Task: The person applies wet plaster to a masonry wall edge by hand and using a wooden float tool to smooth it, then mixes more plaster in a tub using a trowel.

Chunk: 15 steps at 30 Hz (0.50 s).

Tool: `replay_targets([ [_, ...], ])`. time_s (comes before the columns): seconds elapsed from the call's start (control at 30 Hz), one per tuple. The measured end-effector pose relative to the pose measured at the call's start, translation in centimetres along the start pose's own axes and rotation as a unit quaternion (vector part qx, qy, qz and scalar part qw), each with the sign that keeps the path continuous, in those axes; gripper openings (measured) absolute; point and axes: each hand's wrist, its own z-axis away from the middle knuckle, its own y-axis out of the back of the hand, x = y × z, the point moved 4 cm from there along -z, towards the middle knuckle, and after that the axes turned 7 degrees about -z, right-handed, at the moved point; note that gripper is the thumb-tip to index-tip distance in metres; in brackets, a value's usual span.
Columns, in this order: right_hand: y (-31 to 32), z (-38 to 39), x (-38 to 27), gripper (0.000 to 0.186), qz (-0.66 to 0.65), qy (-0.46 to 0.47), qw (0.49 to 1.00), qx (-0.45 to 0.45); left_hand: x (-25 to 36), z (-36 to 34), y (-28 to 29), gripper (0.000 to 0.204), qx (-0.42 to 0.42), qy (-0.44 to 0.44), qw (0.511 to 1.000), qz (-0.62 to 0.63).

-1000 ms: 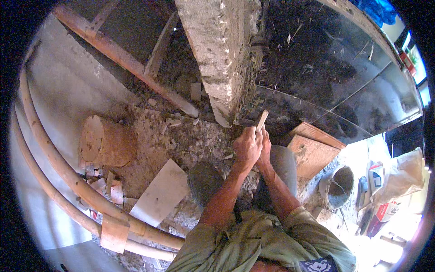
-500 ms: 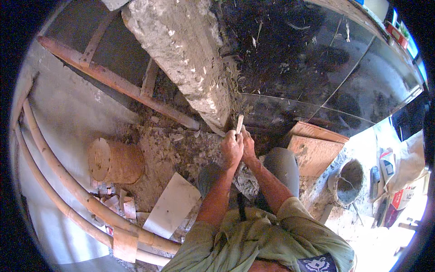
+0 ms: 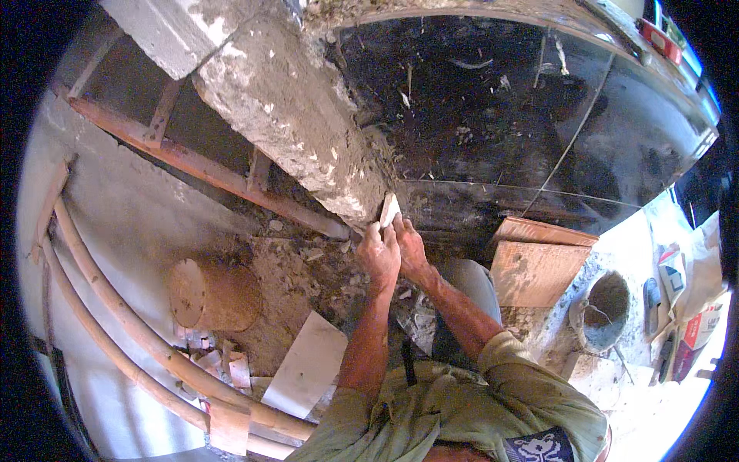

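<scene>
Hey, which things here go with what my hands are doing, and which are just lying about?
Seemingly part of the job:
pale piece, at the fingertips of your left hand and right hand
rough masonry edge, beside it

Seemingly lying about:
bucket
tan cylinder
pale flat board
brown panels

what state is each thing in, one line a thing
left hand: closed on the pale piece
pale piece: held
right hand: fingers bent alongside, grip unclear
bucket: open-topped, contents unclear
brown boards: overlapping, unheld
pale board: lying down, unheld
black tiles: dusty, smeared
concrete beam: rough, chipped
</scene>
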Motion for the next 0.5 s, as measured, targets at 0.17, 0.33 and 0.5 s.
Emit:
replay_targets([
  [0.17, 2.5, -2.0, -3.3, 0.039, 0.042, 0.054, 0.996, 0.053, 2.4, -2.5, 3.3, 0.022, 0.051, -0.038, 0.998, 0.013],
  [0.33, 4.7, -4.6, -6.2, 0.04, 0.005, 0.066, 0.991, 0.115, 4.8, -5.4, 6.8, 0.02, 0.094, -0.058, 0.994, 0.009],
  [0.5, 10.7, -6.3, -11.9, 0.047, -0.027, 0.018, 0.994, 0.104, 8.4, -8.1, 10.8, 0.02, 0.115, -0.064, 0.991, 0.038],
])
